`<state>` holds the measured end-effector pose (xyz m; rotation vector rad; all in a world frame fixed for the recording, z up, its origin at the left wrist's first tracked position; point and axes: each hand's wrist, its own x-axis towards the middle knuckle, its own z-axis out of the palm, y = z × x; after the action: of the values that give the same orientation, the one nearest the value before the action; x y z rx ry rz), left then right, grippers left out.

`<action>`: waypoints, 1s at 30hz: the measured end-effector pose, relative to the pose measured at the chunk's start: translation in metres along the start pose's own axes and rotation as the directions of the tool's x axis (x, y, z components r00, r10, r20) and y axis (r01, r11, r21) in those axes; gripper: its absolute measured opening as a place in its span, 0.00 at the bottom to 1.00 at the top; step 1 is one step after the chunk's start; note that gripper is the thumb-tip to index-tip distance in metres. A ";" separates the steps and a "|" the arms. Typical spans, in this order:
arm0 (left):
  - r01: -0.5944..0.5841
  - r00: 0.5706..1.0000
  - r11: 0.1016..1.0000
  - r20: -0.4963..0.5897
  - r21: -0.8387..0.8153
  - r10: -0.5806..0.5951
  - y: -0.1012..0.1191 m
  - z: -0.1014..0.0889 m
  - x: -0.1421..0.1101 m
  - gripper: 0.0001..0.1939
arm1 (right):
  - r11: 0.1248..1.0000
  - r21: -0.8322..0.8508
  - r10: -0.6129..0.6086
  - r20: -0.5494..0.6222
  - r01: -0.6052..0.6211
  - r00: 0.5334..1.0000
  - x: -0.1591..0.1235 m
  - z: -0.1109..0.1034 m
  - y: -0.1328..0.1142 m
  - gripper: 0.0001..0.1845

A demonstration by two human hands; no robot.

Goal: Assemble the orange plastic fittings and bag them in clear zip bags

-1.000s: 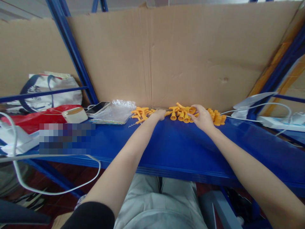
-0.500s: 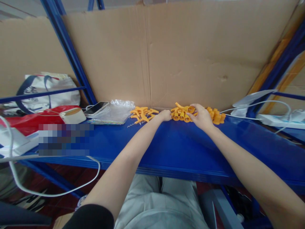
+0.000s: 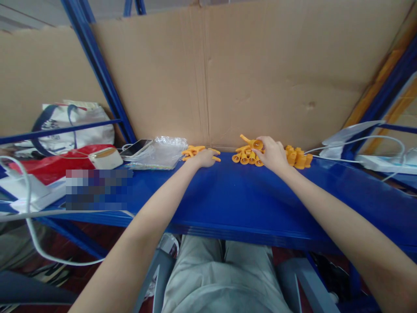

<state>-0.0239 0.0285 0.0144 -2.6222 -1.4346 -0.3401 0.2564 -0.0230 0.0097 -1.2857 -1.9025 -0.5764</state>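
Orange plastic parts lie in three small heaps along the back of the blue shelf (image 3: pixel 247 191). My left hand (image 3: pixel 202 158) rests on the left heap (image 3: pixel 195 150) of flat pronged pieces, fingers curled over them. My right hand (image 3: pixel 273 154) reaches into the middle heap (image 3: pixel 245 156) of flared funnel-shaped pieces and pinches one funnel piece (image 3: pixel 256 143) lifted above the others. A third heap (image 3: pixel 299 158) of chunkier orange parts sits just right of my right hand.
A cardboard sheet (image 3: pixel 260 74) backs the shelf. To the left lie a clear plastic bag (image 3: pixel 158 153), a phone (image 3: pixel 135 148), a small white box (image 3: pixel 106 158), a red bag (image 3: pixel 48 167) and a white tote (image 3: pixel 70 124). White cables and a power strip (image 3: pixel 384 163) sit at right.
My left hand slid left from beside the middle heap onto the left heap. My right hand raised one funnel piece off the middle heap.
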 end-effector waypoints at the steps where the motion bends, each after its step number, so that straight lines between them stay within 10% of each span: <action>1: 0.003 0.999 1.000 0.032 -0.001 -0.003 -0.003 0.002 -0.006 0.19 | 0.999 -0.032 -0.019 0.017 0.020 1.000 0.006 0.002 -0.006 0.16; 13: 0.117 0.993 0.988 -0.016 0.105 -0.116 -0.008 0.021 -0.018 0.17 | 0.943 -0.273 -0.068 0.407 0.192 0.911 0.039 0.048 -0.082 0.23; 30: 0.235 0.956 0.971 -0.189 0.047 -0.223 0.014 0.004 -0.023 0.17 | 0.934 -0.313 0.020 0.523 0.171 0.852 0.021 0.071 -0.073 0.23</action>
<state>-0.0238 0.0035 0.0040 -2.3054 -1.6560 -0.5314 0.1611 0.0108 -0.0139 -1.7373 -2.3794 -0.6807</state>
